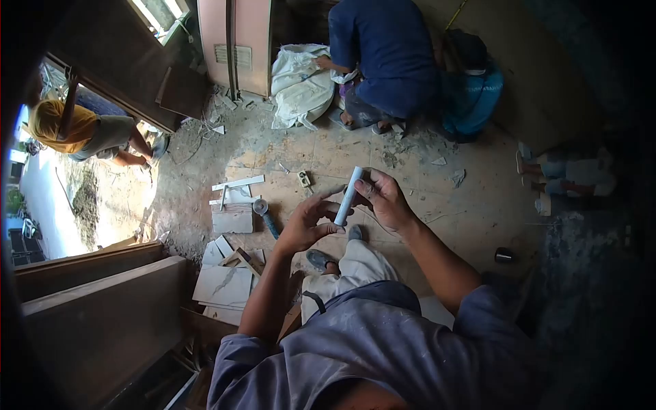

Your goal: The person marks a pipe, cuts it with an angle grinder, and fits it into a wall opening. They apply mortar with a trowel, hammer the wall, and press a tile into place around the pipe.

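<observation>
- Evidently both hands were busy with one thing: a white tube [348, 196], held slanted in the air above the dusty floor [437, 205], just ahead of the person's bent knees.
- The left hand [311, 224] was closed around the tube's lower end, fingers curled about it.
- The right hand [386, 199] gripped the upper part, thumb and fingertips clamped on it; the two hands were near each other, joined only by the tube.
- Below the hands, the person's own sandalled foot [320, 260] rested on the floor.
- To the left lay cut tile pieces [222, 283] in a loose heap, with a roll of tape [260, 206] just beyond them and a small socket-like fitting [305, 180] farther on.
- A dark can [504, 255] stood well apart to the right.
- Farther off, a person in a blue shirt [386, 55] crouched beside a white sack [301, 82], one hand on it.
- Another person in a yellow top [65, 126] was bent over outside the doorway.
</observation>
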A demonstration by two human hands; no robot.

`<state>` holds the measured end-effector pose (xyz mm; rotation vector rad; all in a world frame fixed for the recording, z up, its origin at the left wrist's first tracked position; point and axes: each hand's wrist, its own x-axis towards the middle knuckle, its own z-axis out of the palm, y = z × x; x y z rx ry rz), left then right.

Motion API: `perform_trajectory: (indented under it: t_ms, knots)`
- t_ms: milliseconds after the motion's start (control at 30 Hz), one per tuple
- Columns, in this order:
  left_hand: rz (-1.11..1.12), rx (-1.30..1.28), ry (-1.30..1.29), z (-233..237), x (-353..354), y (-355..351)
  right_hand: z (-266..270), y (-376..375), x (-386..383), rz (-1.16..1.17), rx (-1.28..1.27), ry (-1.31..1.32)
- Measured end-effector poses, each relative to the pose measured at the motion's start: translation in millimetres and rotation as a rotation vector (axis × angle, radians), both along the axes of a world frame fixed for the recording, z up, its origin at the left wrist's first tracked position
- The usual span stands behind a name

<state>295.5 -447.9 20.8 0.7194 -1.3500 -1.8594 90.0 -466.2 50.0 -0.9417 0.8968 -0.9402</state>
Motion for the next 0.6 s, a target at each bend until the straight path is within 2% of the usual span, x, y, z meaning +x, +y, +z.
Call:
perform_trajectory:
  t_ms: [100, 167, 200, 300, 467, 500, 567, 600]
  knots:
    - [-0.125, -0.1, -0.065, 28.0, -50.9, -19.2, 16.7, 12.5, -52.0, -0.181, -0.008, -0.112]
    - [-0.171, -0.283, -0.119, 38.0, -87.3, -27.1, 25.0, 23.8, -86.6, -0.282, -0.036, -0.12]
    - [-0.187, -0.229, -0.065, 42.7, -108.3, -28.6, 28.9, 29.3, -104.3, -0.34, -0.051, -0.124]
    - [-0.255, -0.322, -0.101, 42.7, -174.2, -33.6, 28.5, 48.3, -159.1, -0.437, -0.046, -0.151]
    - [-0.43, -0.352, -0.152, 47.3, -301.4, -30.6, 35.1, 82.2, -269.5, -0.599, -0.071, 0.047]
    - [-0.45, -0.374, -0.083, 47.5, -354.6, -25.8, 35.7, 94.3, -317.7, -0.608, -0.139, 0.032]
    - [-0.438, -0.412, -0.044, 48.2, -407.6, -16.7, 45.0, 108.5, -361.5, -0.711, -0.171, 0.189]
    - [-0.472, -0.417, -0.043, 48.0, -431.4, -14.3, 44.5, 116.7, -383.0, -0.745, -0.171, 0.186]
